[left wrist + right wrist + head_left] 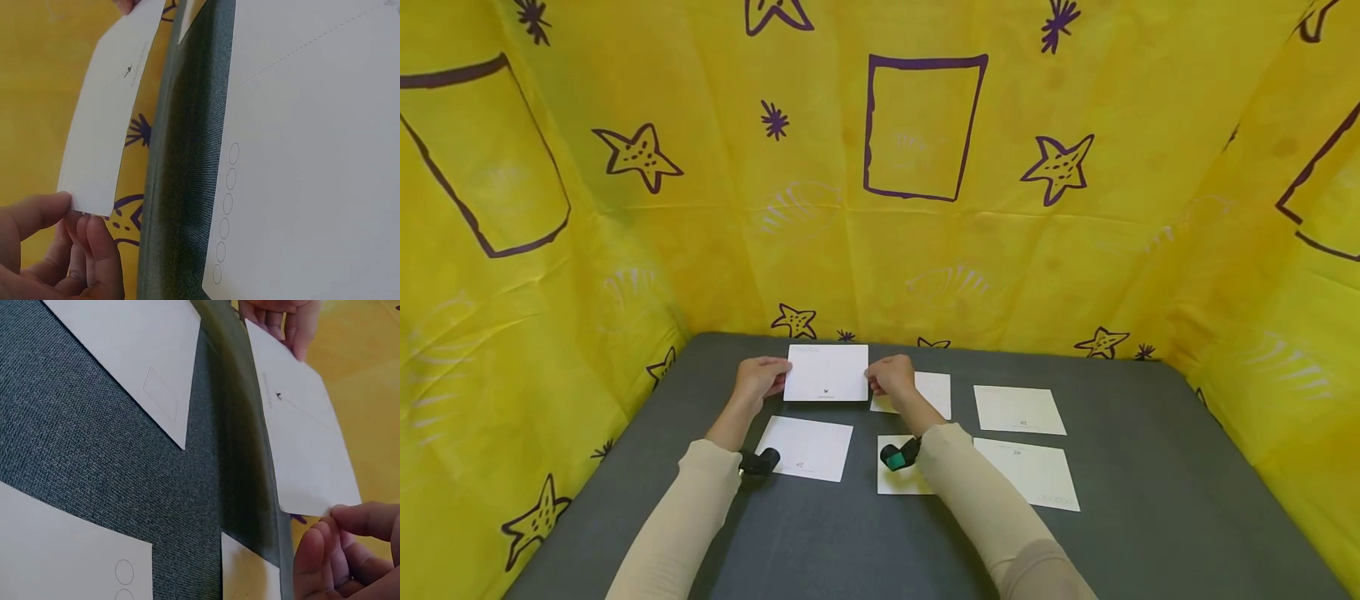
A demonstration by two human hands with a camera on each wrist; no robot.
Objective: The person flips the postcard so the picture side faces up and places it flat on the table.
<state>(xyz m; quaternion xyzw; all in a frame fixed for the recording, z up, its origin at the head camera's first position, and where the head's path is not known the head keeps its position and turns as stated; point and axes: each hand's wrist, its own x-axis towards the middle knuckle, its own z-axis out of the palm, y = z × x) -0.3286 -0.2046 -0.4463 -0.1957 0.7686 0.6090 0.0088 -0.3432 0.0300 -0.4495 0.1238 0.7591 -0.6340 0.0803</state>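
Observation:
A white postcard [826, 372] is held up off the table near its far edge, with faint print and a small dark mark near its lower edge. My left hand [762, 377] pinches its left side between thumb and fingers. On the opposite side, my right hand [891, 375] pinches the right edge. In the left wrist view, the left thumb lies on the near face of the postcard [106, 125] and the fingers are behind. The right wrist view has the right hand [353, 550] gripping a lower corner of the postcard [306, 425].
Other white postcards lie flat on the dark grey table [820, 542]: one postcard [805, 448] below the held one, a postcard [934, 392] partly behind the right hand, a postcard [895, 487] under the right forearm, and two [1018, 408] at right. Yellow patterned cloth [820, 250] surrounds the table.

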